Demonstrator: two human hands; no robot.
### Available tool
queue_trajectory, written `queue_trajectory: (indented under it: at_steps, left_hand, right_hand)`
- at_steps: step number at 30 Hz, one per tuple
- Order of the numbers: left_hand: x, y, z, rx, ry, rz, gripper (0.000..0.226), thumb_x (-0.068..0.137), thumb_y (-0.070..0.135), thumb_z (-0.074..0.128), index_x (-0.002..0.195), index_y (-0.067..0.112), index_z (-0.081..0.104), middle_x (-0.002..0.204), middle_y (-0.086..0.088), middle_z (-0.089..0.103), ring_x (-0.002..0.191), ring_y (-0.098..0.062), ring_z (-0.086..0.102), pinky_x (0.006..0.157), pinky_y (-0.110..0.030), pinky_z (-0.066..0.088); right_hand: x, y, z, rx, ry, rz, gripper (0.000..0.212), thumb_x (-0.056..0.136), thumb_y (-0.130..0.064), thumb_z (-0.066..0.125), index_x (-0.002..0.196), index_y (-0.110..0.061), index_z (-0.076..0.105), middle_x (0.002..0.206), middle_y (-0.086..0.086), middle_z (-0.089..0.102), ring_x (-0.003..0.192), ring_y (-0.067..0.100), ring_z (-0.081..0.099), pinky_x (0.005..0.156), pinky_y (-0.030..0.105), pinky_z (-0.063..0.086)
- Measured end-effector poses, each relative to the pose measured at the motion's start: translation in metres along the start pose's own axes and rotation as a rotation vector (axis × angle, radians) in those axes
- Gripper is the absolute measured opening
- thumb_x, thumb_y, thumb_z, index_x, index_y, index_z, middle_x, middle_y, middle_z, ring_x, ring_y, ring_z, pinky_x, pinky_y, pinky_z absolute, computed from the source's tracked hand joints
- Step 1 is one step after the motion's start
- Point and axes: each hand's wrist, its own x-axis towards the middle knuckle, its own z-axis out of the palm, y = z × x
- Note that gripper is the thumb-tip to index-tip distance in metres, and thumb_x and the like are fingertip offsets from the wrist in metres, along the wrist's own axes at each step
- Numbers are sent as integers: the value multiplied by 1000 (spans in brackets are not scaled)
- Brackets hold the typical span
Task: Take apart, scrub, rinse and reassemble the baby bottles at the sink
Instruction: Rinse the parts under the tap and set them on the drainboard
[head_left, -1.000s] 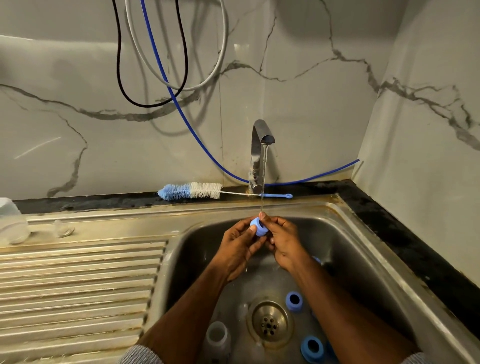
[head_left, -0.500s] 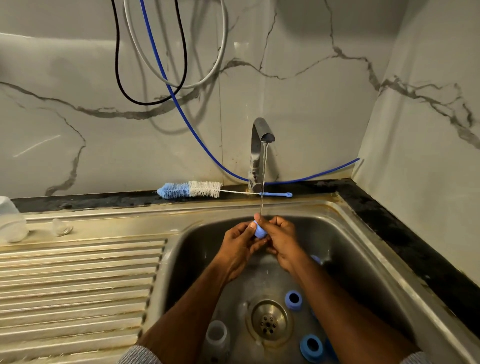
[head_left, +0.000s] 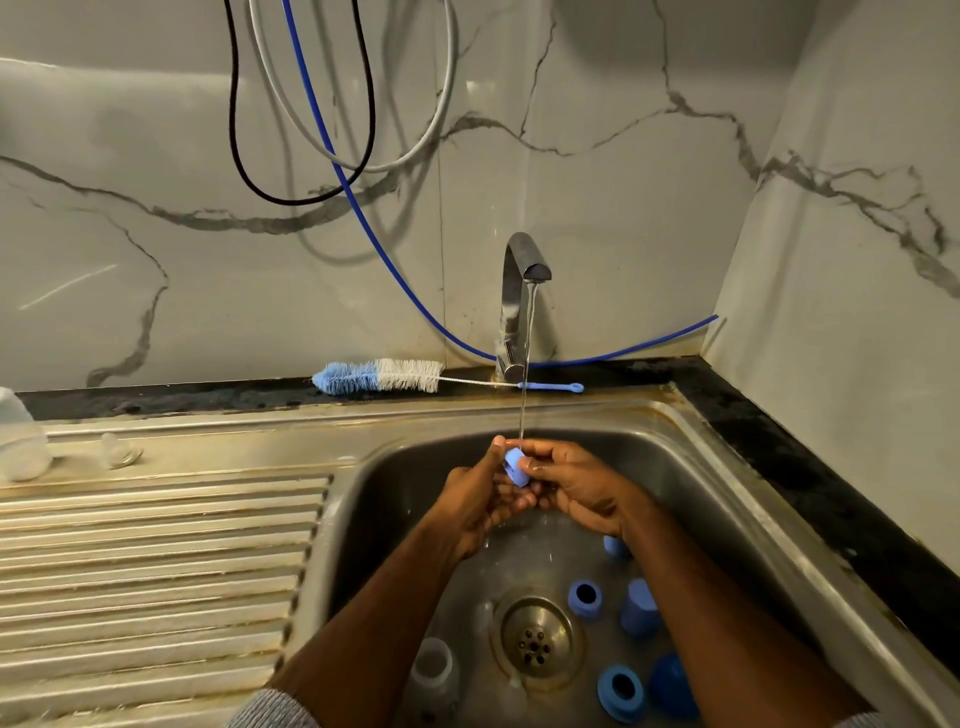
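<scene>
Over the steel sink basin, my left hand and my right hand together hold a small light-blue bottle part under the thin stream from the tap. Fingers of both hands curl around it. On the basin floor lie several blue rings and caps: one ring beside the drain, another ring at the front, a cap to the right. A clear bottle stands left of the drain.
A blue-and-white bottle brush lies on the ledge behind the sink. On the ribbed draining board at far left sit a clear bottle body and a clear teat. Cables and a blue hose hang down the marble wall.
The blue part has been turned between my fingers under the running water; both hands stay in the same place.
</scene>
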Motion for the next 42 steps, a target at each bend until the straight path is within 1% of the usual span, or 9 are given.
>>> queue_trajectory:
  at_steps: [6, 11, 14, 17, 20, 23, 27, 34, 42]
  left_hand:
    - [5, -5, -7, 285, -1, 328, 31, 103, 28, 57, 131, 15, 59, 110, -14, 73, 90, -30, 75, 71, -37, 63]
    - [5, -5, -13, 570, -97, 540, 49, 92, 6, 69, 138, 21, 58, 124, 0, 69, 109, -13, 70, 90, -35, 60]
    - [7, -1, -16, 572, -47, 583, 44, 89, 5, 73, 130, 16, 65, 115, 0, 74, 105, -12, 72, 91, -32, 59]
    - [8, 2, -15, 505, -6, 571, 35, 91, 10, 72, 126, 15, 66, 106, -4, 76, 98, -17, 74, 88, -35, 60]
    - [8, 4, -16, 374, 28, 488, 27, 98, 17, 63, 123, 7, 66, 102, -10, 77, 94, -23, 75, 88, -40, 60]
    - [8, 6, -16, 241, -29, 394, 28, 103, 19, 54, 123, 2, 65, 101, -14, 76, 89, -25, 74, 84, -40, 60]
    - [2, 8, -10, 120, -120, 330, 28, 106, 13, 47, 121, -6, 63, 91, -17, 67, 73, -17, 66, 69, -31, 59]
    - [4, 1, -11, 392, -161, 469, 22, 104, 14, 53, 122, 11, 65, 106, -11, 75, 98, -25, 74, 89, -39, 60]
    - [14, -5, -12, 368, -70, 432, 24, 105, 18, 52, 121, 9, 67, 103, -9, 76, 95, -21, 74, 84, -35, 59]
  right_hand:
    - [3, -5, 13, -26, 225, -51, 20, 97, -23, 64, 114, -14, 71, 99, 9, 76, 76, 15, 66, 62, 25, 51]
    - [9, -2, 19, -58, 414, 23, 54, 91, -55, 63, 94, -2, 74, 68, 10, 68, 58, 17, 58, 52, 26, 46]
    - [11, -2, 21, -62, 414, -18, 52, 89, -56, 65, 90, -4, 75, 65, 10, 67, 57, 16, 57, 52, 26, 46]
    - [11, -5, 20, 37, 325, -102, 32, 95, -32, 65, 105, -3, 74, 75, 11, 70, 63, 16, 60, 56, 24, 50]
    - [10, -2, 18, 84, 213, -140, 28, 96, -10, 64, 123, -15, 68, 102, 11, 76, 85, 24, 72, 71, 29, 58]
    - [12, 1, 20, 63, 224, -168, 34, 94, -16, 68, 128, -20, 66, 117, 7, 73, 106, 25, 71, 88, 41, 59]
    - [10, 3, 27, 29, 329, -234, 39, 83, -34, 76, 119, -19, 72, 110, 6, 75, 102, 26, 73, 89, 51, 59]
    - [11, 0, 35, -65, 483, -248, 11, 96, -31, 64, 104, -24, 68, 93, -1, 71, 83, 15, 70, 64, 27, 59]
    - [7, 0, 16, 35, 252, -128, 22, 101, -15, 56, 121, -14, 66, 97, 14, 72, 76, 23, 68, 73, 42, 60]
